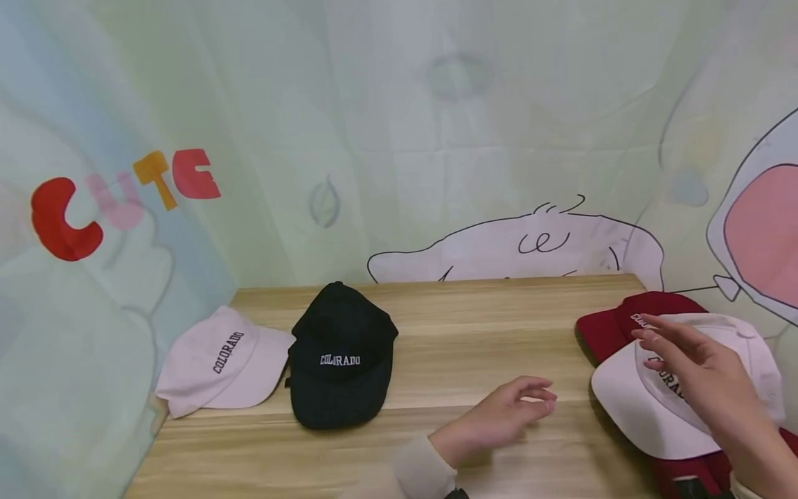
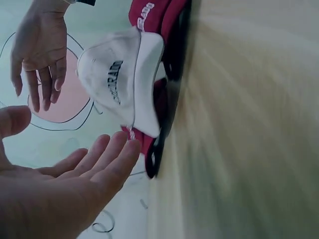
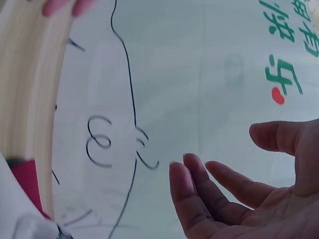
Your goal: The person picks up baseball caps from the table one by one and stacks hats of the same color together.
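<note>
On the right of the table, a white cap [image 1: 623,395] lettered COLORADO lies on top of dark red caps [image 1: 601,334], which show behind and below it. My right hand [image 1: 711,374] is over the white cap in the head view, its fingers loosely bent and holding nothing. Left of that pile, my left hand [image 1: 499,419] reaches over the table with relaxed fingers and nothing in them. In the left wrist view the left fingers [image 2: 107,159] point toward the pile, and the right hand [image 2: 42,55] hangs beyond with its fingers loose.
A black cap [image 1: 341,388] lettered COLORADO lies left of the middle of the wooden table [image 1: 474,326]. Beside it, at the left edge, is a pale pink cap [image 1: 218,367]. A printed cloth backdrop [image 1: 399,138] hangs behind the table and along its sides.
</note>
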`<state>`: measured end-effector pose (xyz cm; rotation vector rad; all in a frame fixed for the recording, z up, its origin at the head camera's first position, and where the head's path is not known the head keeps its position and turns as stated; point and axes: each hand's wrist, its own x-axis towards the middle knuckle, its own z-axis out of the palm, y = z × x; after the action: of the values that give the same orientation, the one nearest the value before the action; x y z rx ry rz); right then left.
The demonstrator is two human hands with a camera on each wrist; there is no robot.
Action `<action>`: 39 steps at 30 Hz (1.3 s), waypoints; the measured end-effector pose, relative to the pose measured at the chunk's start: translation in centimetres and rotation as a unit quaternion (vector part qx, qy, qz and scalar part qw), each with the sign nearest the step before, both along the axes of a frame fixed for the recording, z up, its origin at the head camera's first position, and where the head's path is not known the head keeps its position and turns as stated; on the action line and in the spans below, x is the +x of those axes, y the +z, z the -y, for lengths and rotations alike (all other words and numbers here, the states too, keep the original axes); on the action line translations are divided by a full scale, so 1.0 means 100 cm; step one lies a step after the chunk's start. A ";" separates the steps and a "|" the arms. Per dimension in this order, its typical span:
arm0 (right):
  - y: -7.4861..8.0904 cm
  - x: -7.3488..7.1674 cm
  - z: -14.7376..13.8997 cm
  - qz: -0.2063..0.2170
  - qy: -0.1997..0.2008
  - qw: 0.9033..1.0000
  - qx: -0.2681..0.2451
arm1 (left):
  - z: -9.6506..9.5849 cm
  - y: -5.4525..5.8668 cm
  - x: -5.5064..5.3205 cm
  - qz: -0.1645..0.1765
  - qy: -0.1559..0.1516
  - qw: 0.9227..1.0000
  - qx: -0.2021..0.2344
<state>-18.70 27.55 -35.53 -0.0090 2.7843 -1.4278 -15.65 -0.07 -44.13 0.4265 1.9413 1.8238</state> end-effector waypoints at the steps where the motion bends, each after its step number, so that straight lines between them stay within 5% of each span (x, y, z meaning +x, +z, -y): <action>1: 0.002 0.000 -0.006 0.010 -0.021 1.000 0.010 | -0.005 -0.002 0.000 0.019 -0.003 1.000 0.017; 5: 0.005 0.000 -0.026 0.036 -0.089 0.995 0.021 | -0.021 -0.011 0.001 0.094 -0.009 0.992 0.085; 10: 0.000 0.000 -0.044 -0.014 -0.149 0.988 0.024 | -0.035 -0.019 0.001 0.164 -0.018 0.978 0.129; 14: -0.005 -0.004 -0.054 -0.034 -0.195 0.980 0.024 | -0.045 -0.025 0.000 0.196 -0.015 0.969 0.150; 21: -0.003 -0.014 -0.062 0.005 -0.243 0.969 0.030 | -0.062 -0.033 -0.007 0.242 -0.010 0.950 0.199; 25: -0.007 -0.021 -0.072 0.038 -0.243 0.968 0.043 | -0.072 -0.036 -0.011 0.251 -0.003 0.943 0.220; 30: -0.013 -0.024 -0.079 0.067 -0.184 0.978 0.078 | -0.083 -0.041 -0.014 0.260 0.008 0.936 0.239; 39: -0.008 -0.027 -0.076 0.033 -0.174 0.984 0.033 | -0.090 -0.045 -0.018 0.265 0.016 0.930 0.253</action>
<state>-21.35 35.14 -36.34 0.5408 2.8780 -1.3597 -17.47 8.91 -48.62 0.0345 1.1190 2.1723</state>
